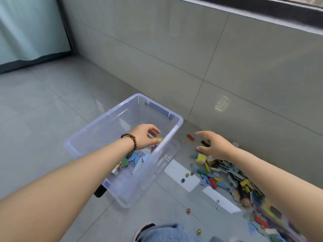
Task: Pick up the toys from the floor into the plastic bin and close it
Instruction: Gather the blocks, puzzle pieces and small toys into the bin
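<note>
I am crouched on a floor point(43, 110) of large pale grey tiles, glossy enough to catch the light. A wall point(192, 58) of the same grey tile runs from 10 o'clock across to 3 o'clock. A dark window frame point(262, 13) sits above it at 1 o'clock, and a pale teal curtain point(26, 28) hangs down to the floor at 10 o'clock.

The clear plastic bin point(97, 126) stands open on the tiles straight ahead at 12 o'clock, with no lid on it. A few toys lie in its bottom, among them blue flat pieces point(138, 160) and a coloured cube point(117, 168).

My left hand point(145, 136), with a bead bracelet point(131, 142) on the wrist, hangs over the bin with its fingers loosely curled. A small bright cube point(158, 139) sits right at my fingertips, and I cannot tell whether I am gripping it.

My right hand point(215, 145) is spread wide, palm down, gripping nothing, above the far end of the toy pile point(218, 170). That pile lies on the floor at 3 o'clock from the bin, stretching towards 5 o'clock. A red block point(190, 137) lies apart at 1 o'clock, near the wall. Marbles point(187, 175) are scattered on the tiles between bin and pile. My knee point(164, 231), in jeans, shows at 6 o'clock.
</note>
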